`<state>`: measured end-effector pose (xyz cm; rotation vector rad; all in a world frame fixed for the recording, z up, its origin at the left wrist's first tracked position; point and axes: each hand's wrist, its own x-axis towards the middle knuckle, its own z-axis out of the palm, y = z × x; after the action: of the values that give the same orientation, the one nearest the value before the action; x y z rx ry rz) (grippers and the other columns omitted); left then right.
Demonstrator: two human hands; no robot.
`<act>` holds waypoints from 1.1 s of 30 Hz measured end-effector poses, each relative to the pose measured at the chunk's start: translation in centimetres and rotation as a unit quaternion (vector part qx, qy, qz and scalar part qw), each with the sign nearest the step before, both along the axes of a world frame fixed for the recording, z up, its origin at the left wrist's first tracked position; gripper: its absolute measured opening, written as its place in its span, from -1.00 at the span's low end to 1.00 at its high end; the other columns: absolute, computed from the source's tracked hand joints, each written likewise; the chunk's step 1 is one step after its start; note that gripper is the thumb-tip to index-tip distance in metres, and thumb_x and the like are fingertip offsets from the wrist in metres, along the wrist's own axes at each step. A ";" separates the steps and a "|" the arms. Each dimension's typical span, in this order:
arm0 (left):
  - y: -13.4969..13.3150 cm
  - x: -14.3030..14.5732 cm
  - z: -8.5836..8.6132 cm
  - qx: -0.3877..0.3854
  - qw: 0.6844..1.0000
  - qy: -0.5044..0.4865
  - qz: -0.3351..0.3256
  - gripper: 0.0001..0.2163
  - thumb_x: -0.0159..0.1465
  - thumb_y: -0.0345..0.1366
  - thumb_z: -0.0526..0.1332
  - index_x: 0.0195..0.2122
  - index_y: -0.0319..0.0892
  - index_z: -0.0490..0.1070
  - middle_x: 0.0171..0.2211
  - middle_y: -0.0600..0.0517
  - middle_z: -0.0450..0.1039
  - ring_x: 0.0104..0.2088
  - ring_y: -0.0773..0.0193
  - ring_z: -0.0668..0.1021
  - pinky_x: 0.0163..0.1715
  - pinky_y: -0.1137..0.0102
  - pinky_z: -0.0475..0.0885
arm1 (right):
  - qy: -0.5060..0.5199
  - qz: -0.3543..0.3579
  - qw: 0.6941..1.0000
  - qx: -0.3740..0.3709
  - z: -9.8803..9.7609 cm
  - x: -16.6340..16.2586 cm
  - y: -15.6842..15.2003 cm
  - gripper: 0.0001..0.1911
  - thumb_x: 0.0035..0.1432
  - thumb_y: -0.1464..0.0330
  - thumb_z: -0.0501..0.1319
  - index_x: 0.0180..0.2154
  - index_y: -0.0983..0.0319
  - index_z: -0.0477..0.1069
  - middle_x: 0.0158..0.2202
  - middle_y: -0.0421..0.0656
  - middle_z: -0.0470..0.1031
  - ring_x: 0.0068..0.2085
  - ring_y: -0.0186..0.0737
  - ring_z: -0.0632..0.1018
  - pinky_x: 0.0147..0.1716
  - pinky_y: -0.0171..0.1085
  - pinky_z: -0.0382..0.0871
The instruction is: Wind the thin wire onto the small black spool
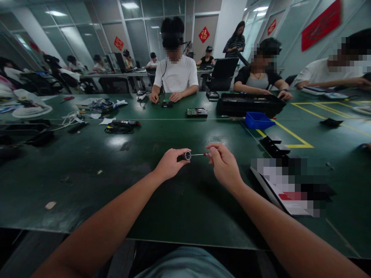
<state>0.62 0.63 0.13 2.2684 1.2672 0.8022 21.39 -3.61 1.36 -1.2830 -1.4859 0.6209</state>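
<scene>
My left hand grips a small dark cylindrical part between thumb and fingers. Its round end, with a pale metallic ring, faces me. From the right, my right hand holds a screwdriver by its reddish handle. The thin metal shaft lies nearly level and its tip reaches the side or rim of the cylindrical part; I cannot tell whether it sits in a screw. Both hands are raised above the green table, in front of my body.
A blue bin, a long black housing and black pieces lie to the right. A hard drive lies ahead. Coiled black cable is at left. A co-worker sits opposite; a white box lies near my right arm.
</scene>
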 end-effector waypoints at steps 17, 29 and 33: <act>0.4 -0.1 -0.2 0.022 0.999 0.012 -0.039 -0.66 0.28 -0.34 0.33 0.10 0.00 0.50 0.06 0.01 0.56 0.05 0.10 0.53 0.20 0.03 0.26 | 0.303 -0.012 0.949 -0.083 -1.3 -0.1 1.6 -0.60 0.15 -0.03 0.28 -0.37 0.18 0.48 -0.46 -0.17 0.48 -0.45 -0.21 0.49 -0.38 -0.16 0.51; 0.2 0.2 -0.2 0.014 0.998 0.033 -0.042 -0.66 0.31 -0.26 0.32 0.11 -0.02 0.47 0.07 0.00 0.55 0.08 0.07 0.52 0.23 -0.01 0.20 | 0.174 -0.030 0.984 -0.019 -1.4 0.0 1.1 -0.67 0.32 0.06 0.15 -0.26 0.18 0.46 -0.39 -0.18 0.51 -0.37 -0.22 0.52 -0.30 -0.18 0.42; 0.1 0.1 0.0 0.010 0.999 0.025 -0.023 -0.66 0.33 -0.25 0.30 0.13 -0.02 0.46 0.06 0.00 0.55 0.03 0.06 0.53 0.21 -0.02 0.22 | 0.112 -0.023 0.993 0.002 -0.7 0.0 0.6 -0.69 0.35 0.09 0.13 -0.22 0.18 0.46 -0.39 -0.18 0.52 -0.34 -0.20 0.54 -0.26 -0.16 0.41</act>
<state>0.75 0.72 0.12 2.3379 1.2301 0.7504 21.35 -2.96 0.63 -1.1998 -1.2699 0.7078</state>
